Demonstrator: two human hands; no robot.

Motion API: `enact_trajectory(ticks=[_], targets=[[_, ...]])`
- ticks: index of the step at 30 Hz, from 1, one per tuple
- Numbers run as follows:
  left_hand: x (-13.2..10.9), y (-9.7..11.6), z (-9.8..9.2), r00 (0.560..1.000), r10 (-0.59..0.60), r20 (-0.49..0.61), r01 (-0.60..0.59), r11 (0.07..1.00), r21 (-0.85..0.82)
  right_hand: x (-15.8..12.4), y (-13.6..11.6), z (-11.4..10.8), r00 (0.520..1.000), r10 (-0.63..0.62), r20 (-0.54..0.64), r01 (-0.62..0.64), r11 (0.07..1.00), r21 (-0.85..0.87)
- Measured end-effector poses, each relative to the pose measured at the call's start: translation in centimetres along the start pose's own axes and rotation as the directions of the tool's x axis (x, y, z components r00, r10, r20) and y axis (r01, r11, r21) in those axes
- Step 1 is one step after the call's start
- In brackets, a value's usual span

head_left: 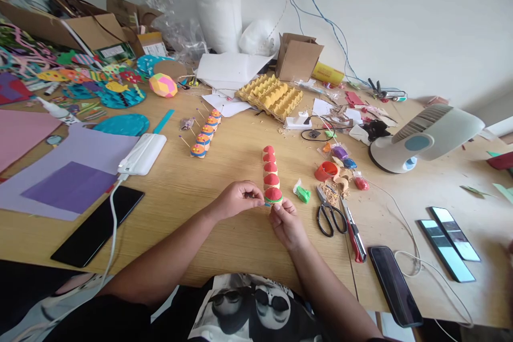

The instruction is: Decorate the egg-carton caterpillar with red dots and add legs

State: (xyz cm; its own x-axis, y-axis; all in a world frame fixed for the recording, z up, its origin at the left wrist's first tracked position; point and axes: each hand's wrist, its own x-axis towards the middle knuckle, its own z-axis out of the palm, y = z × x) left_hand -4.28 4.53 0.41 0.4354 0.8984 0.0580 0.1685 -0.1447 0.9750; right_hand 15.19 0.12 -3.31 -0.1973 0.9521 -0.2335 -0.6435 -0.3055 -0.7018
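A row of egg-carton cups (270, 166) with red, clay-like domes lies on the wooden table in front of me. A thin green band edges the nearest dome, and a bit of blue shows low on its left side. My right hand (287, 223) grips the near end of this egg-carton strip between thumb and fingers. On the other side, my left hand (242, 199) is closed in a pinch, its fingertips at the front cup; what they pinch is too small to make out. Right of the strip lies a packet of green clay (303, 193).
A finished-looking orange and blue egg-carton strip (207, 133) with sticks stands back left. To the right lie scissors (331, 212), a red cutter knife (354, 232) and a phone (395, 284). A yellow egg tray (271, 95), a white fan (425, 136) and a power bank (143, 154) sit around.
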Motion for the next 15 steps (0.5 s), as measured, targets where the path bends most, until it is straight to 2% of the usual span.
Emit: enact_trajectory(ticks=[15], targets=[[0.10,-0.52,0.13,0.998,-0.042,-0.044,0.042,0.999,0.005,-0.11,0.20,0.46,0.999,0.006,-0.047,-0.008,0.999,-0.036]])
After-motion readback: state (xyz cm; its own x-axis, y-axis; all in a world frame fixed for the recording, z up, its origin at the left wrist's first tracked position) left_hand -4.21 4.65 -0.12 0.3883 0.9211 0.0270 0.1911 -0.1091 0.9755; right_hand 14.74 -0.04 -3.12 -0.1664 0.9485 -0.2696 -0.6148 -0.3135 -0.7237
